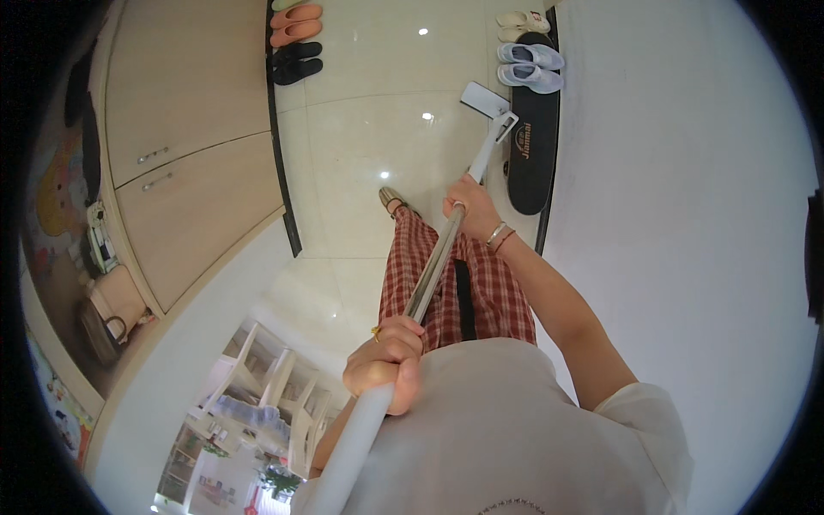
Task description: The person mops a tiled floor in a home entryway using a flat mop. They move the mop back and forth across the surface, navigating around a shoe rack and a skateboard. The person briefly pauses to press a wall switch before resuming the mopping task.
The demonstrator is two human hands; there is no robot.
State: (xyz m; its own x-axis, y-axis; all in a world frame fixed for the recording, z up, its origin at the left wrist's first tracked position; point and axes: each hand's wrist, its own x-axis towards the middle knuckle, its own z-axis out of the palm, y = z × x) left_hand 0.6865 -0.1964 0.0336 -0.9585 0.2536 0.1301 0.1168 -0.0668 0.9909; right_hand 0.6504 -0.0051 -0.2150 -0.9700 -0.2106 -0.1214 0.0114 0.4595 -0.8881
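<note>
Both my hands grip a long mop handle (436, 266) that slants from the lower middle up to the right. My left hand (386, 365) is wrapped round it just above its thick white end. Farther up the pole, my right hand (472, 209) is closed around it below the white joint. At the far end a flat, pale mop head (485, 99) rests on the tiled floor, beside a black skateboard (532, 154) along the right wall.
On the skateboard's far end stand light sneakers (530, 67), with cream shoes (522, 24) beyond. Orange clogs (296, 26) and black shoes (298, 63) line the left, against a wooden cabinet (197, 103). A white wall (669, 215) runs along the right. My sandalled foot (395, 202) is on the tiles.
</note>
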